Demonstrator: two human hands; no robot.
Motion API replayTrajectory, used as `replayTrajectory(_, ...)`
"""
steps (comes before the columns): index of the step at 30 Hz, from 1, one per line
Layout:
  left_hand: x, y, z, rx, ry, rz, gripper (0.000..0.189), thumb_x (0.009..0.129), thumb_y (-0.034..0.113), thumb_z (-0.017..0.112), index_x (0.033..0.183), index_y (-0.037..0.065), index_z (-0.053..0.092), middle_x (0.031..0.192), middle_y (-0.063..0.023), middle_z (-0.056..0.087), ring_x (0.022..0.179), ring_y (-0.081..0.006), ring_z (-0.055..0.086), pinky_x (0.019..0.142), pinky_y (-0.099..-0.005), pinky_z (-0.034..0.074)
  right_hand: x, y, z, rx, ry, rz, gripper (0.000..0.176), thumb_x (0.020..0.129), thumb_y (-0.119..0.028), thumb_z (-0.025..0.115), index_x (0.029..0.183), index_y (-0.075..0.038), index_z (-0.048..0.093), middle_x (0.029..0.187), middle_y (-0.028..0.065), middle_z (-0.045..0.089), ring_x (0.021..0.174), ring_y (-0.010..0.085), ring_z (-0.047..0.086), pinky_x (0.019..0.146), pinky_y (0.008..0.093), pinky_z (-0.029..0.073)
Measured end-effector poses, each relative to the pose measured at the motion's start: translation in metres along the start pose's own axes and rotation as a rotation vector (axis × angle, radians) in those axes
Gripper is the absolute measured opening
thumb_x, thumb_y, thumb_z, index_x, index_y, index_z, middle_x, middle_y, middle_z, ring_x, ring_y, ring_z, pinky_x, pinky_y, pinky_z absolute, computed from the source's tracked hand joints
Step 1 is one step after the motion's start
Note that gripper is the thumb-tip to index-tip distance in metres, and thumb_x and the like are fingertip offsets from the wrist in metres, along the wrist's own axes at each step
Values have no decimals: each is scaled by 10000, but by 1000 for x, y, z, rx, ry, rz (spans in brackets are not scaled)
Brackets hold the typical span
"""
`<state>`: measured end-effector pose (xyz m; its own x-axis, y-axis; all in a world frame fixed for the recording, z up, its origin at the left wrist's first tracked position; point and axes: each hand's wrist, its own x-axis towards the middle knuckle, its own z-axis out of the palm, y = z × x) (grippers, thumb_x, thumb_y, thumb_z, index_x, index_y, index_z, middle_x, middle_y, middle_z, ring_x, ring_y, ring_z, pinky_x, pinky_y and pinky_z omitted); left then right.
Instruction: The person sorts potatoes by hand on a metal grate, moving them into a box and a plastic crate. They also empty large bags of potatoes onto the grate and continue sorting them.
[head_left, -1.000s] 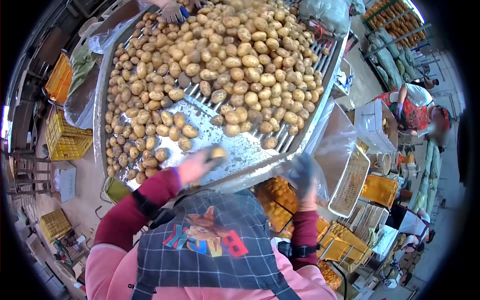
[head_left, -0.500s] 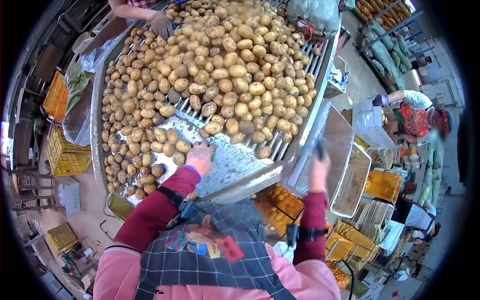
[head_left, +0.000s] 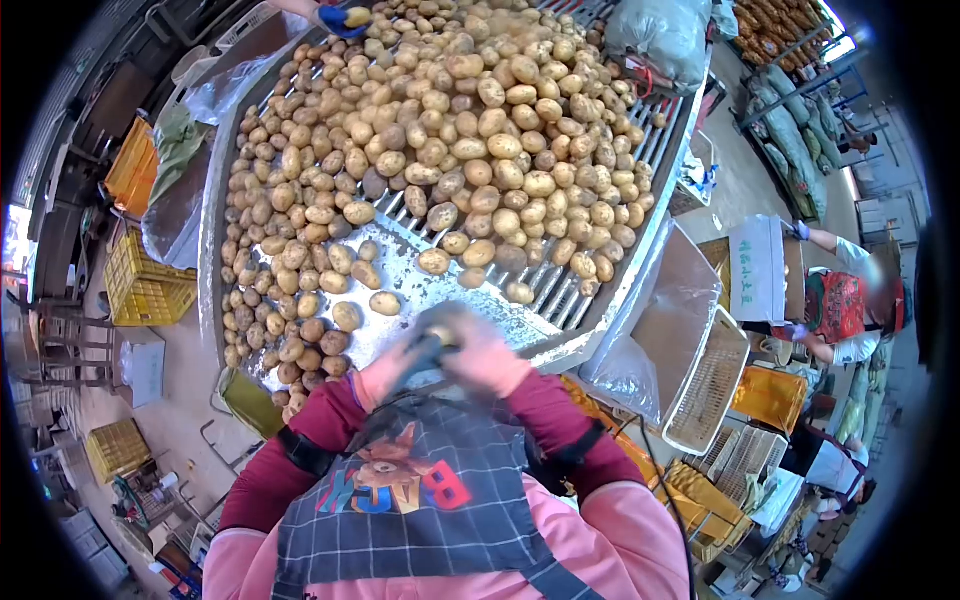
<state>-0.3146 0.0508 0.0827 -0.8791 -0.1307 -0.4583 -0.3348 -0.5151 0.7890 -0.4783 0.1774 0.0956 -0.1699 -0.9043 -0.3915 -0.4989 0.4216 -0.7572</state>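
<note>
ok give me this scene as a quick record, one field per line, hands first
left hand: left hand close to the other, above the table's near edge; motion-blurred, grip unclear
right hand: right hand beside it, also blurred
between hands: small pale item, too blurred to identify
table: slatted bars and a bare metal sheet
produce: loose potatoes, heaped at the far side
co-worker: blue-gloved hand with a potato, far left
right of table: plastic-lined cardboard box, white plastic basket
</note>
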Motion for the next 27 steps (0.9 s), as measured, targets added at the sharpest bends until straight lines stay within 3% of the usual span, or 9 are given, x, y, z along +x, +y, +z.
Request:
replayTrajectory(2,7,28,-6,280,-291,-19,564,986,176,586,1503,47,402,1446,-111,508,1328,-205,494,1108,-344,405,-41,13,-38,199,583,214,680,784,-187,760,1405,-113,494,1326,175,531,1206,326,563,1052,440,437)
replayTrajectory(4,9,23,-11,497,-54,75,547,963,188,607,1466,38,451,1431,-128,530,1323,-237,506,1115,-362,397,-87,34,-83,461,1211,383,526,777,-109,757,1276,-59,599,1194,146,587,1143,296,580,996,425,474)
replayTrajectory(5,13,21,-15,609,56,119,540,952,194,618,1447,34,475,1423,-136,541,1320,-253,512,1119,-371,394,-119,107,-100,-57,1226,382,471,778,-135,751,1230,-82,630,1254,136,592,1148,307,590,983,424,472)
replayTrajectory(6,20,16,-17,752,95,157,547,940,232,629,1435,46,487,1424,-154,537,1331,-282,499,1120,-384,390,-140,124,-110,-816,1158,639,377,791,-169,724,1160,-103,679,1253,108,627,1161,306,596,980,406,463)
replayTrajectory(10,73,0,-24,1283,170,287,568,896,356,635,1399,115,528,1473,-172,478,1407,-333,389,1199,-488,237,-93,121,-120,96,947,499,387,832,-224,694,1189,-76,697,1110,151,716,1060,323,666,944,383,504)
replayTrajectory(16,30,-23,-75,1766,334,58,590,843,337,636,1406,193,533,1519,-133,427,1447,-375,305,1220,-565,122,57,74,-12,-491,550,491,637,854,-374,658,1338,1,482,1138,319,570,1075,440,576,991,528,446)
replayTrajectory(21,-60,-72,-120,1383,515,227,486,815,230,659,1295,154,629,1514,-184,417,1421,-432,318,1204,-546,209,25,52,-6,-342,237,-40,408,910,-269,597,1271,-81,603,1060,212,667,975,311,669,934,467,525)
replayTrajectory(24,-81,-80,-123,1403,627,250,460,816,216,655,1271,152,650,1513,-199,414,1418,-439,322,1197,-544,225,70,45,-124,-135,684,142,313,960,-169,540,1254,-100,619,1090,184,686,933,297,711,790,420,604)
replayTrajectory(27,-93,-80,-123,1330,604,257,529,829,182,657,1354,167,594,1526,-198,398,1413,-443,326,1195,-529,232,106,45,-182,-403,413,507,441,869,-180,619,1307,-132,616,1255,174,656,1169,315,628,1063,413,451)
